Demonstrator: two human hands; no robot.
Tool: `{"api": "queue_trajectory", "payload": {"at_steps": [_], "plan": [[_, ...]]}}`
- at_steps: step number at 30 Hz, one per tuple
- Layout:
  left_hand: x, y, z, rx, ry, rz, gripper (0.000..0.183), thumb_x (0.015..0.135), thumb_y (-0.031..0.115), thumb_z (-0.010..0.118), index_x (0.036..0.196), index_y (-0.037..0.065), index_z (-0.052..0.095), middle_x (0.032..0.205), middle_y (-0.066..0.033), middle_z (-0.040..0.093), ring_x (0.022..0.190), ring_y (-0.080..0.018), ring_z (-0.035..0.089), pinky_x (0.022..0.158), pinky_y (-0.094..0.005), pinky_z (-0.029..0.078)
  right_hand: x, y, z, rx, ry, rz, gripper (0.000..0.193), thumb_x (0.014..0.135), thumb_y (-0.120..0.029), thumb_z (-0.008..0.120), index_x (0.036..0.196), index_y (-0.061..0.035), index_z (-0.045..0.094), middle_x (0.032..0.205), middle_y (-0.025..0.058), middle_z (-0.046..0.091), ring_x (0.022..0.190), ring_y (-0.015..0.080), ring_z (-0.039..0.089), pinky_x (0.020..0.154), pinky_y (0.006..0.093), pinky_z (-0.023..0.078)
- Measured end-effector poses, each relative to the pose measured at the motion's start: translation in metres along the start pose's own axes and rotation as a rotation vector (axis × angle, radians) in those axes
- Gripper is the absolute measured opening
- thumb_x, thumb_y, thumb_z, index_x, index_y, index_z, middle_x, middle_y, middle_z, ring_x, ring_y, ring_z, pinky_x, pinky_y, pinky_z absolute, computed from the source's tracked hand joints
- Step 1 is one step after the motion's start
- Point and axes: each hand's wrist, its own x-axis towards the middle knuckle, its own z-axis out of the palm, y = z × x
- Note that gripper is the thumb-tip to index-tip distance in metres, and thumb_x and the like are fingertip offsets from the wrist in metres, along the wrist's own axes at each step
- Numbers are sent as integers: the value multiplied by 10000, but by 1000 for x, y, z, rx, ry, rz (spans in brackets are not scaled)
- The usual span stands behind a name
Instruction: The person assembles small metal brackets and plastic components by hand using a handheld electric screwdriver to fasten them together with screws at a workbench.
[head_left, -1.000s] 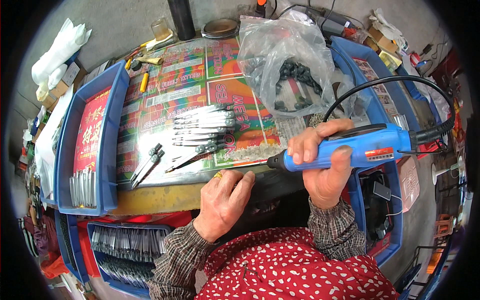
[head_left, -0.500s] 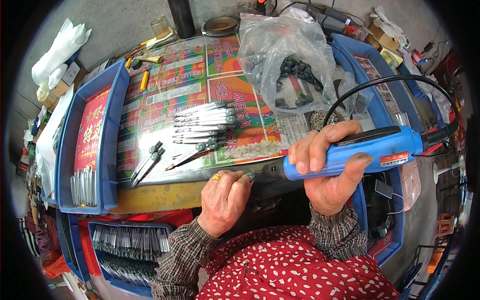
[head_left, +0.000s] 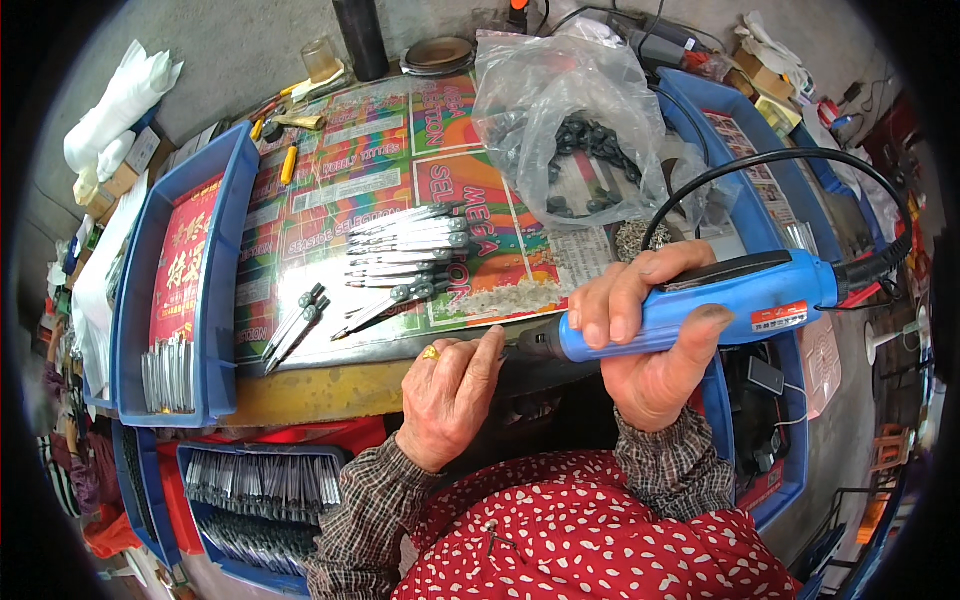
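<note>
My right hand (head_left: 650, 345) is wrapped round a blue corded electric screwdriver (head_left: 735, 300), held level with its black nose pointing left. The screwdriver's tip meets the fingertips of my left hand (head_left: 450, 395), which is closed in a pinch. A small dark-ended piece sits in that pinch, mostly hidden by the fingers. Beyond my hands, a pile of slim silver shafts with dark round heads (head_left: 405, 245) lies on the table. A few more such pieces (head_left: 297, 325) lie apart to the left.
A clear plastic bag (head_left: 510, 90) of black parts lies at the back, beside a heap of small screws (head_left: 632, 238). Blue trays stand left (head_left: 225, 300) and right (head_left: 795, 215). Below, another blue bin (head_left: 262, 450) holds many shafts. A black cable (head_left: 790, 155) arches from the screwdriver.
The screwdriver and my right hand have shifted slightly left. My left forefinger has straightened upward, and the round dark end seen at its tip before is now covered.
</note>
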Motion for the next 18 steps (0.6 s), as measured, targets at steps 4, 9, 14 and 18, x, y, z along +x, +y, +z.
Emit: {"api": "queue_trajectory", "payload": {"at_steps": [4, 9, 14, 18], "plan": [[2, 0, 2, 7, 2, 21, 351, 669, -33, 674, 1007, -29, 580, 734, -60, 499, 620, -179, 524, 523, -288, 423, -1, 0, -1, 133, 29, -13, 462, 802, -405, 635, 996, -53, 408, 658, 82, 513, 581, 181, 519, 587, 328, 437], [1, -1, 0, 7, -5, 14, 328, 665, -34, 669, 983, -25, 591, 735, -59, 494, 613, -179, 518, 516, -286, 421, -1, 2, -1, 125, 24, -15, 459, 805, -406, 631, 997, -53, 410, 658, 81, 512, 583, 180, 517, 586, 330, 436], [1, -1, 0, 3, -16, 25, 366, 630, -46, 646, 990, -23, 589, 744, -62, 491, 621, -183, 516, 523, -289, 425, -1, 0, -2, 125, 26, -7, 469, 800, -420, 633, 995, -55, 412, 656, 78, 510, 583, 181, 517, 582, 332, 436], [-1, -3, 1, 5, -20, 39, 409, 600, -45, 629, 1006, -10, 586, 770, -65, 491, 637, -184, 517, 531, -294, 429, -1, -2, -4, -11, 2, -12, 508, 826, -587, 479, 956, -102, 399, 644, 3, 460, 565, 139, 487, 590, 321, 412]]}}
